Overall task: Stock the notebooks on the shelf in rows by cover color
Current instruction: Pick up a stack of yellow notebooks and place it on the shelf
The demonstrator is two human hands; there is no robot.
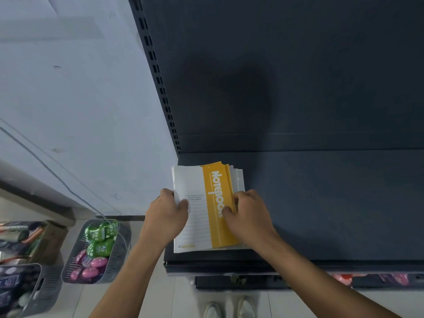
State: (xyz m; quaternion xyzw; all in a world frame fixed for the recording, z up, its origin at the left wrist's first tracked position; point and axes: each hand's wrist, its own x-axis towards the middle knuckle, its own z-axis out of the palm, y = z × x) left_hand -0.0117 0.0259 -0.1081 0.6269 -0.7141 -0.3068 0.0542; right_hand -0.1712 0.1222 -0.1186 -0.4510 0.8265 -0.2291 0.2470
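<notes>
A stack of white-and-yellow notebooks lies flat at the left end of the dark shelf, the top cover printed "Notebook" on a yellow band. My left hand grips the stack's left edge, thumb on the top cover. My right hand holds the right edge, fingers curled over the yellow band. The lower notebooks are fanned slightly to the right, and their covers are mostly hidden.
The shelf's dark back panel rises behind. On the floor at left stand a grey basket of green and pink items, another grey basket and a cardboard box. A lower shelf holds pink things.
</notes>
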